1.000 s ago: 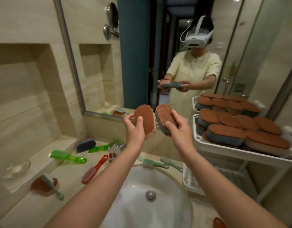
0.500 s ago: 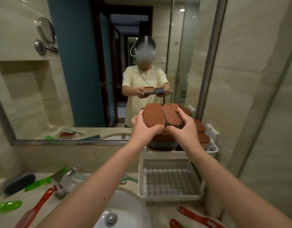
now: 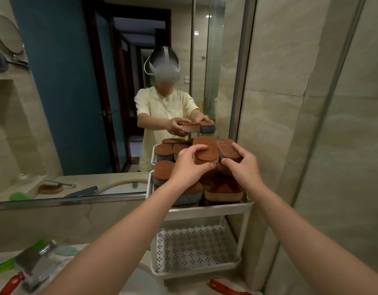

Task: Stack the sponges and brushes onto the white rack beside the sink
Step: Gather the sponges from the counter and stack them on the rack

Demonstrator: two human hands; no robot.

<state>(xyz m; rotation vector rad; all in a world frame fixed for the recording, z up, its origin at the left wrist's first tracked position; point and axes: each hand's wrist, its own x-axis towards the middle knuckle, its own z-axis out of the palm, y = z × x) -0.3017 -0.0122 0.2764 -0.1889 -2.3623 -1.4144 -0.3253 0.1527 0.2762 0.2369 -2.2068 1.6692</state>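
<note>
– Bathroom corner, tiled wall on the right, mirror (image 3: 77, 103) behind the counter: why are both hands up at the top shelf?
– Each carries one sponge. The left hand (image 3: 188, 165) has its fingers curled over the brown face of the tan sponge (image 3: 207, 153), thumb at the near edge. The right hand (image 3: 245, 167) clasps the dark sponge (image 3: 228, 151) the same way. They are held flat and side by side over the sponge pile (image 3: 222, 188) on the white rack (image 3: 205, 211). I'd judge that is so both can go down level as the next layer. Whether they already rest on the pile I cannot tell.
– Why so high?
– That top tier looks packed, so upward is the only way. The perforated lower tier (image 3: 194, 248) sits beneath, perhaps for brushes.
– And the brushes?
– Not yet racked. A red-handled brush (image 3: 11, 284) and a green brush (image 3: 3, 267) lie on the counter at lower left.
</note>
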